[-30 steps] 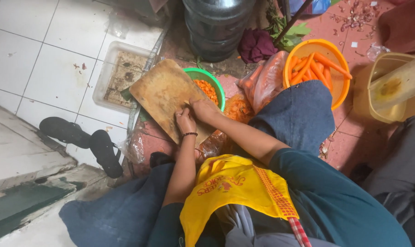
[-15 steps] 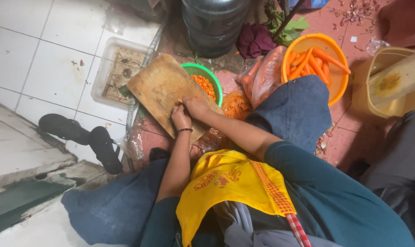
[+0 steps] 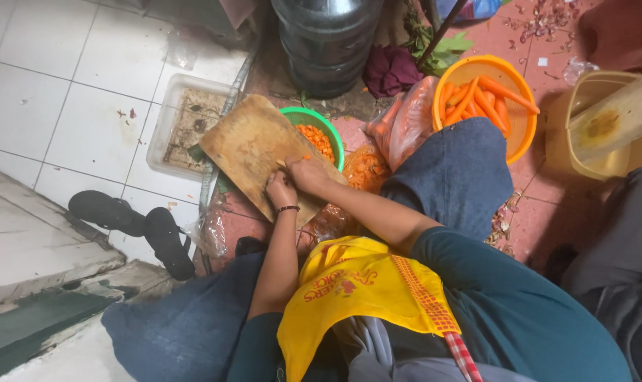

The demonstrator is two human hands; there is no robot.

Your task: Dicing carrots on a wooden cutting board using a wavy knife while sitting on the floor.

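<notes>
Both hands, left hand (image 3: 281, 191) and right hand (image 3: 308, 175), kept clenched on carrot (image 3: 290, 161) at board (image 3: 254, 148), mid-frame, little changed.

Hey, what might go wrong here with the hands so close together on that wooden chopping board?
The left hand and right hand sit almost touching over a small carrot piece, so a fingertip could get nicked, though no blade is clearly visible. The wooden cutting board appears to rest unevenly, partly over the green bowl of chopped carrot, and could tip or slide under pressure, spilling it.
</notes>
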